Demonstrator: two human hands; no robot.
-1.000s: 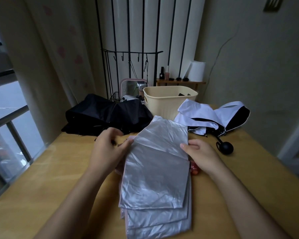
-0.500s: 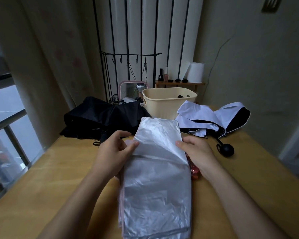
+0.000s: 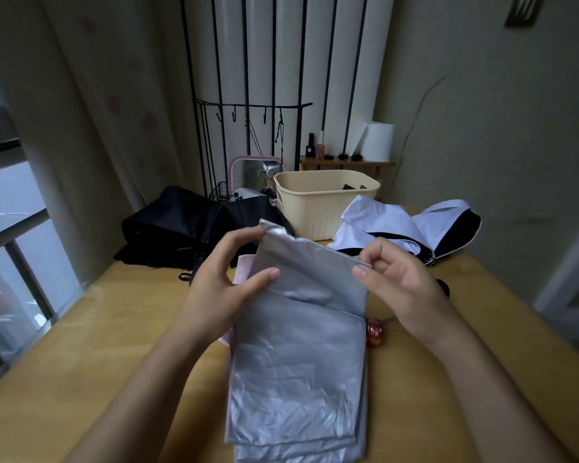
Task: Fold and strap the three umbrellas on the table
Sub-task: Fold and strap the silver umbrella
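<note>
A silver-lined umbrella point(image 3: 298, 355) with a pink outer side lies lengthwise on the wooden table point(image 3: 81, 379), its panels stacked flat. My left hand point(image 3: 221, 282) pinches the top panel's far left edge, thumb on the silver face. My right hand point(image 3: 398, 279) pinches the same panel's far right corner. A red-pink handle point(image 3: 374, 330) pokes out on the right, under my right wrist. A black umbrella point(image 3: 188, 228) lies crumpled at the back left. A white-and-black umbrella point(image 3: 415, 228) lies unfolded at the back right.
A cream plastic basket point(image 3: 325, 202) stands at the table's far edge between the two other umbrellas. Behind it are a black wire rack point(image 3: 248, 135), a small pink mirror point(image 3: 258, 168) and a shelf with a paper roll point(image 3: 378, 142). A window point(image 3: 7, 245) runs along the left.
Both hands have lifted the top silver panel's far edge up and drawn it toward me. My right hand went from resting on the side edge to pinching the corner.
</note>
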